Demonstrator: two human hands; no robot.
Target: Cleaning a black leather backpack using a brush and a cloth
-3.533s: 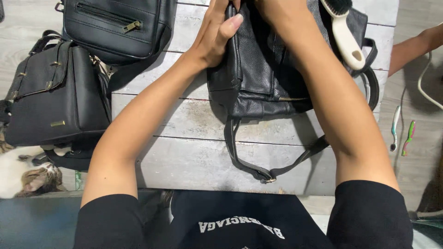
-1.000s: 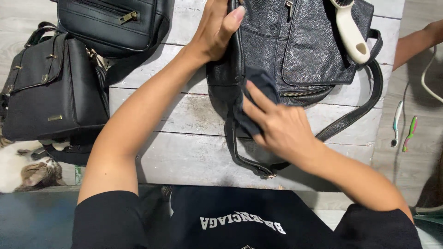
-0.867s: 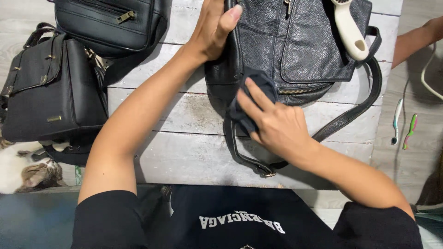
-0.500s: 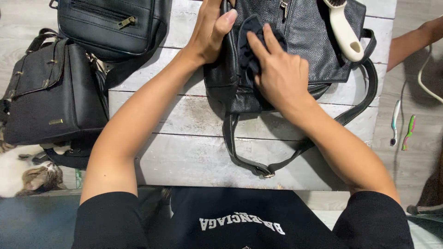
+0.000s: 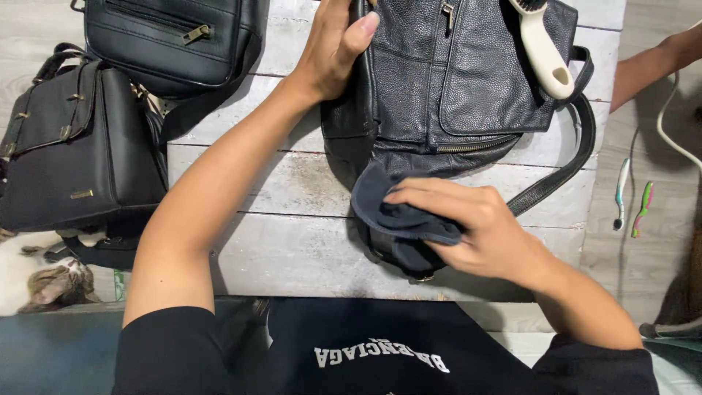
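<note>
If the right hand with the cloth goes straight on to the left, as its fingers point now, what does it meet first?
Probably the left forearm, which crosses that line. Between it and the right hand with the dark cloth only bare white table shows, though heights are unclear.

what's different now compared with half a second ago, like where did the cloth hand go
The right hand slid the dark cloth from the upper front of the black leather bag down toward the person, to the bag's bottom edge over the strap. The left hand keeps gripping the bag's left side. The white brush on the bag and the other two bags stayed put.
</note>
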